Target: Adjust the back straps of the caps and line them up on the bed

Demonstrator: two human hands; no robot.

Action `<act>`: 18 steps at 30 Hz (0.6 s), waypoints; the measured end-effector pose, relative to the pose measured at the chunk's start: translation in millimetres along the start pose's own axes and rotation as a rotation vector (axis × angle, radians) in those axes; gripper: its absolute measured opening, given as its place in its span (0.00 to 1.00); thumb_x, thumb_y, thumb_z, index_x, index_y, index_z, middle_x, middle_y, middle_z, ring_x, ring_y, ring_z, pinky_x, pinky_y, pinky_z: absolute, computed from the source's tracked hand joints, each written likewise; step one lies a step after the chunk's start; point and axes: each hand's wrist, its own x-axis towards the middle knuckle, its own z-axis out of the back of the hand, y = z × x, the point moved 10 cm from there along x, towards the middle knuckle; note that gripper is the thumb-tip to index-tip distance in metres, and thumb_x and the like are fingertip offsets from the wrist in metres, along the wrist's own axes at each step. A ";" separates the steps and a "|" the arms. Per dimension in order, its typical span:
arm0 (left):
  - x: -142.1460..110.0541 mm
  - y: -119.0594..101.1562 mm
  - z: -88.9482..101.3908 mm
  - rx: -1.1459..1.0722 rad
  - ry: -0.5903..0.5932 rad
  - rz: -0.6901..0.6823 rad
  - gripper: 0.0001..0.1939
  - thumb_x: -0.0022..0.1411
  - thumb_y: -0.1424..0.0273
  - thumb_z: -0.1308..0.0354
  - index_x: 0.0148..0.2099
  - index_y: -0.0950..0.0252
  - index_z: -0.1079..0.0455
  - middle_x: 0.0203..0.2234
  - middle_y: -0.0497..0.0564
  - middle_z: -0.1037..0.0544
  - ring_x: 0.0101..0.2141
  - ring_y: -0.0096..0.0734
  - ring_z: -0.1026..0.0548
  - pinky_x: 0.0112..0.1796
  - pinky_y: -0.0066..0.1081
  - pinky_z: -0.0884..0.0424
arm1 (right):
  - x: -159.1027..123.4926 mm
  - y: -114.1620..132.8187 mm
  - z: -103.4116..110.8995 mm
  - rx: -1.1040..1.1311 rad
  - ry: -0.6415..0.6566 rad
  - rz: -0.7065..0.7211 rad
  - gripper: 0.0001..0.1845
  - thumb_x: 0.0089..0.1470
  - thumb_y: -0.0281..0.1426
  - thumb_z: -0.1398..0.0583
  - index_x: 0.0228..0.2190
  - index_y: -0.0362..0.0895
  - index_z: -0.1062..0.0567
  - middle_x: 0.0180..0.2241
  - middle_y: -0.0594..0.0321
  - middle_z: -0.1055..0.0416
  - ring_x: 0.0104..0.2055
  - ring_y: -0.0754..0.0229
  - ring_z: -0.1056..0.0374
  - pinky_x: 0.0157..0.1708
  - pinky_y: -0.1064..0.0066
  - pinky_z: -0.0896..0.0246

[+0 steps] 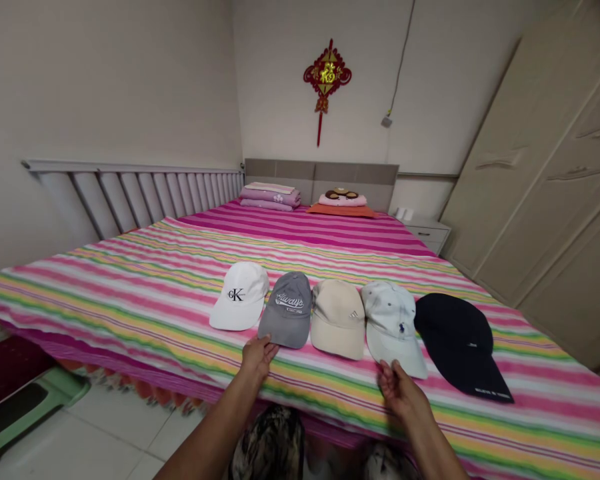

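Note:
Several baseball caps lie in a row on a striped bedsheet (130, 287): a white cap (240, 297), a grey cap (287, 310), a beige cap (336, 317), a pale blue cap (394, 320) and a black cap (457, 340). My left hand (257, 357) rests palm down on the sheet, its fingertips touching the brim of the grey cap. My right hand (399, 387) hovers with loosely curled fingers just below the brim of the pale blue cap. Neither hand holds anything.
Folded bedding (271, 196) and a pillow (343, 200) lie at the headboard. A wardrobe (550, 200) stands on the right, a nightstand (427, 230) beside it. A green stool (25, 407) sits on the tiled floor at the left.

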 end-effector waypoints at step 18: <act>-9.5 1.7 -1.3 0.007 0.046 -0.039 0.08 0.51 0.83 0.47 0.29 0.67 0.40 0.18 0.47 0.29 0.17 0.23 0.30 0.26 0.28 0.29 | -28.1 -43.8 -16.6 0.000 0.078 -0.096 0.06 0.53 0.23 0.46 0.25 0.41 0.36 0.18 0.63 0.28 0.19 0.64 0.30 0.18 0.77 0.32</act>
